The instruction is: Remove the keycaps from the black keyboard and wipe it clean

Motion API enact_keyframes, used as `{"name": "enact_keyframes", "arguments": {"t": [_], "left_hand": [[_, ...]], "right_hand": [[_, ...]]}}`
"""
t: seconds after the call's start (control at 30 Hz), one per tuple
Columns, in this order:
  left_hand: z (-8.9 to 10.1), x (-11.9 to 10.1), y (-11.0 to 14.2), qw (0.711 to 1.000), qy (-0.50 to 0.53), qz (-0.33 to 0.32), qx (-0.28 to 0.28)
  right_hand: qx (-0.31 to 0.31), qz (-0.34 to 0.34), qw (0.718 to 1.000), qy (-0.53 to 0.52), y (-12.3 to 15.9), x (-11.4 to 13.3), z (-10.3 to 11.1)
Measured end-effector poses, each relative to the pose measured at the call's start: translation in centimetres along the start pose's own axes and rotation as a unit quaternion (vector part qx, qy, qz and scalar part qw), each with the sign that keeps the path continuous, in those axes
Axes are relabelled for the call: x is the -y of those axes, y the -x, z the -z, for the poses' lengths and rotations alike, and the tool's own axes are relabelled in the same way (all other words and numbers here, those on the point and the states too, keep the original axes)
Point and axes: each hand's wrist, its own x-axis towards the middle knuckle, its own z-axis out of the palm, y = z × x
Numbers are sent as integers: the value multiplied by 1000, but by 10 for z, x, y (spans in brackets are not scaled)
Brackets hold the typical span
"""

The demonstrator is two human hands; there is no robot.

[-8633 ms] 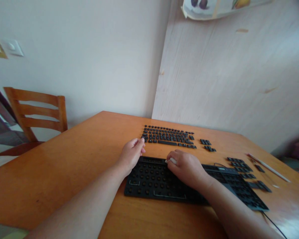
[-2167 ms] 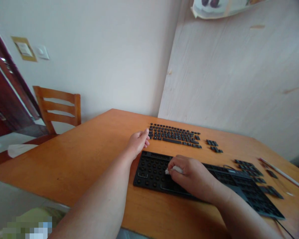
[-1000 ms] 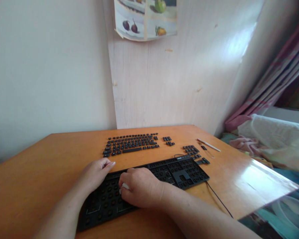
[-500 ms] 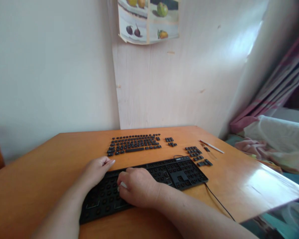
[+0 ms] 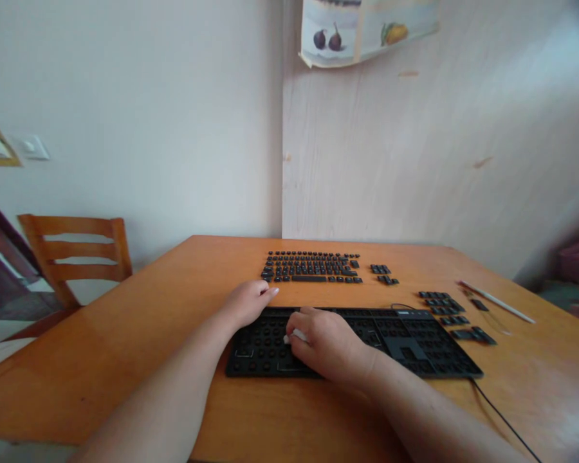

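Observation:
A black keyboard with its keycaps off lies across the near part of the table. My left hand is closed at its upper left corner, fingers curled and thumb toward the right, gripping the edge. Over the left half of the keyboard, my right hand is bent down with its fingers pinched. A small white wad, like tissue, sticks out from between them and touches the key bed. Beyond the keyboard, loose black keycaps are laid out in keyboard rows.
Number-pad keycaps lie behind the keyboard's right end. Farther right are a pale, thin stick and a small wire tool. The keyboard cable runs off the near right. A wooden chair stands at the table's left.
My view has swung left, bringing the chair and wall switch into sight. The keyboard now lies straighter before me. Both hands stay at about the same places on it.

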Motion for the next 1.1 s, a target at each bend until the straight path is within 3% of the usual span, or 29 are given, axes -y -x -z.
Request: {"name": "enact_keyframes", "arguments": {"t": [0.27, 0.47, 0.77, 0.93, 1.1], "left_hand": [[-6, 8, 2, 1000, 30, -1, -8], [-6, 7, 2, 999, 41, -11, -7], [-1, 2, 4, 1000, 4, -10, 21], [0, 0, 4, 999, -29, -12, 30], [-1, 1, 3, 999, -37, -14, 30]], "right_hand": [[-16, 9, 999, -51, 3, -1, 2], [30, 59, 998, -3, 4, 12, 1], [58, 11, 998, 5, 9, 5, 15], [39, 21, 999, -24, 8, 4, 9], [72, 18, 997, -7, 8, 6, 15]]}}
